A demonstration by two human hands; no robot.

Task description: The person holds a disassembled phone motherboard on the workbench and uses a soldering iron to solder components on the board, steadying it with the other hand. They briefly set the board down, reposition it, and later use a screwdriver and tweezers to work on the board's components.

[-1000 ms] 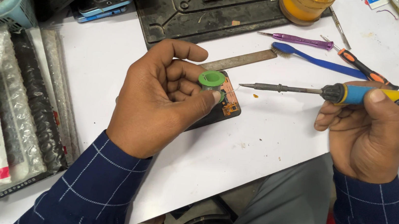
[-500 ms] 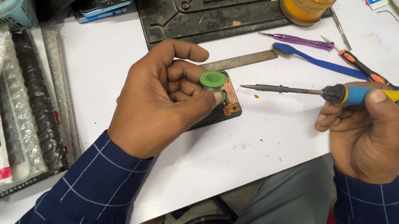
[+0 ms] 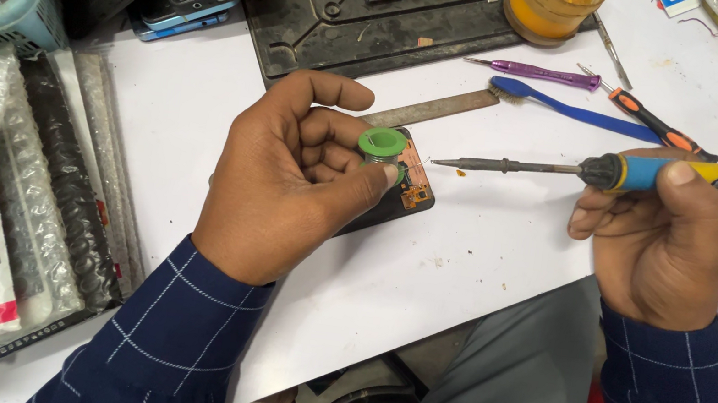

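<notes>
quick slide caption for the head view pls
Left hand holds a green solder spool over a small circuit board; right hand aims a soldering iron at it.

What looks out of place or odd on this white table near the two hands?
Little stands out. A small orange-brown speck lies on the white table just under the tip of the soldering iron that the right hand holds. The left hand holds a green solder spool over a small circuit board.

Navy sleeves [image 3: 175, 334] with thin white windowpane checks on both arms; grey trousers [image 3: 493, 376]
</notes>
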